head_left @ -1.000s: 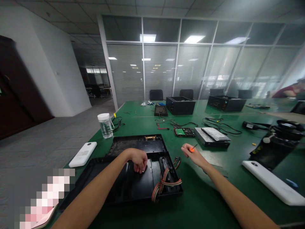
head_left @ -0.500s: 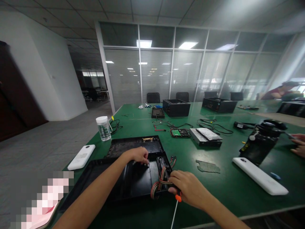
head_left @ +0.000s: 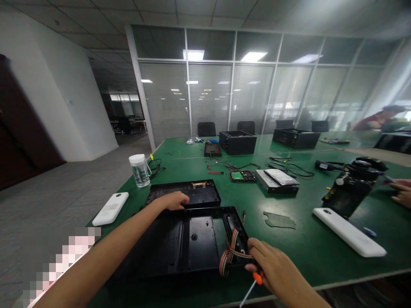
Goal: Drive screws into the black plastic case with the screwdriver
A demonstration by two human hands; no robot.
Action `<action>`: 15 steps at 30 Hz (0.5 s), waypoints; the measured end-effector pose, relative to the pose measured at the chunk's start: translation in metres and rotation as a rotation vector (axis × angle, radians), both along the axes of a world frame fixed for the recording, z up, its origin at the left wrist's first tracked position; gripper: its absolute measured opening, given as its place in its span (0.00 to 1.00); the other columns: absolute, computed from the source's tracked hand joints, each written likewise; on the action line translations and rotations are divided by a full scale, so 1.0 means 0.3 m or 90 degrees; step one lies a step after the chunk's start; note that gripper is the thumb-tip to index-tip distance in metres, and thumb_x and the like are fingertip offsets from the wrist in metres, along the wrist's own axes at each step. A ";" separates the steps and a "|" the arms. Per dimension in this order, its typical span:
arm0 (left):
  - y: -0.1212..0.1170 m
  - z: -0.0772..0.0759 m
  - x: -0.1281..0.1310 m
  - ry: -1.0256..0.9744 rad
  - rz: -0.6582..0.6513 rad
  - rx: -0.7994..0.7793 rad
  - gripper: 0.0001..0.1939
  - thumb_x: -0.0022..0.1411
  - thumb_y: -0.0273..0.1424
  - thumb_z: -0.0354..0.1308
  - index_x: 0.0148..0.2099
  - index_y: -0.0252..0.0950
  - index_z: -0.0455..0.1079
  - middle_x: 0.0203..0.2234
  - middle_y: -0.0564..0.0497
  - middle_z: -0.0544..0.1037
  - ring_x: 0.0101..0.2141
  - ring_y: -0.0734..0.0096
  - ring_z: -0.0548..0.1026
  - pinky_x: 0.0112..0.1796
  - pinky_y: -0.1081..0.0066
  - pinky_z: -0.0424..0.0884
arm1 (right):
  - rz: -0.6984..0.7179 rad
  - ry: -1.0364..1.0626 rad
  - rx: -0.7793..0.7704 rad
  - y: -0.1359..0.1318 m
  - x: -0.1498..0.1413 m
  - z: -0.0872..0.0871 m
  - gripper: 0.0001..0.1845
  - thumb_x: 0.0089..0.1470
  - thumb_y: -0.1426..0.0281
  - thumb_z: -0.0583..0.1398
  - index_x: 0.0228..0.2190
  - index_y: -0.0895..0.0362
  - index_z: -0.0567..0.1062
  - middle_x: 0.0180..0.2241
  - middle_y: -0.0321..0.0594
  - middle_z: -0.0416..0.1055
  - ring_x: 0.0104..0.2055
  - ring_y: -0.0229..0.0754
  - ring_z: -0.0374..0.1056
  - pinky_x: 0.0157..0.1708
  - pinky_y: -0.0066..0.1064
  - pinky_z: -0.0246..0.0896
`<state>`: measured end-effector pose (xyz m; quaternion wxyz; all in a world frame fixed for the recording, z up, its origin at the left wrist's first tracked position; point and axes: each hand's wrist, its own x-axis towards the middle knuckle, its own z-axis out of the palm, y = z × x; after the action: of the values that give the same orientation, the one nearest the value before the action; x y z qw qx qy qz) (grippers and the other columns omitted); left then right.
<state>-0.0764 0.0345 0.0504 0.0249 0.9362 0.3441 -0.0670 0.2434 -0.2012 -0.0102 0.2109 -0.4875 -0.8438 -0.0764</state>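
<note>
A black computer case panel (head_left: 201,244) with a raised rim lies at the table's near edge. My left hand (head_left: 175,200) is closed at its far rim, fingertips turned down; what they hold, if anything, is hidden. By the panel's right edge, my right hand (head_left: 272,263) is wrapped around a screwdriver (head_left: 257,278) with an orange collar, its shaft pointing down and toward me. The fingers of that hand also touch the panel's corner. Striped ribbon wires (head_left: 227,261) loop over the panel's right end. Just behind lies a second black case part (head_left: 202,196).
A water bottle (head_left: 139,171) and a white power bank (head_left: 111,208) are left; another white power bank (head_left: 349,232) is right. Beyond are a circuit board (head_left: 242,176), a silver-topped drive (head_left: 278,182), cables and black cases (head_left: 237,143). Another person's hand (head_left: 403,190) shows far right.
My left hand has moved left from inside the panel to its far rim. The panel has shifted right, along with its wires and my right hand holding the screwdriver.
</note>
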 end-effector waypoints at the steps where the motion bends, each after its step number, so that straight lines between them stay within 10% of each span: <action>1: -0.006 0.018 0.000 -0.008 -0.027 0.033 0.07 0.52 0.26 0.59 0.36 0.36 0.68 0.32 0.52 0.74 0.34 0.70 0.71 0.35 0.76 0.63 | -0.009 -0.006 -0.005 0.011 -0.006 0.005 0.07 0.54 0.67 0.55 0.35 0.53 0.70 0.43 0.45 0.68 0.36 0.45 0.68 0.33 0.37 0.67; 10: -0.244 0.306 -0.021 -0.039 -0.049 0.088 0.08 0.56 0.33 0.57 0.39 0.37 0.66 0.33 0.51 0.72 0.37 0.66 0.70 0.38 0.72 0.61 | -0.006 -0.060 -0.046 0.316 -0.072 0.056 0.09 0.54 0.69 0.54 0.37 0.57 0.70 0.44 0.45 0.66 0.38 0.42 0.67 0.37 0.33 0.64; 15: -0.465 0.330 -0.026 -0.032 -0.060 0.043 0.06 0.57 0.31 0.56 0.38 0.39 0.65 0.33 0.53 0.72 0.35 0.66 0.70 0.35 0.70 0.61 | 0.015 0.051 -0.079 0.535 -0.128 0.054 0.13 0.52 0.72 0.55 0.41 0.58 0.72 0.41 0.46 0.70 0.43 0.46 0.65 0.43 0.35 0.62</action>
<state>-0.0842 -0.1051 0.1494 -0.0016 0.9531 0.3007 -0.0331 0.2049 -0.0408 0.0060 0.2149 -0.4924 -0.8434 -0.0020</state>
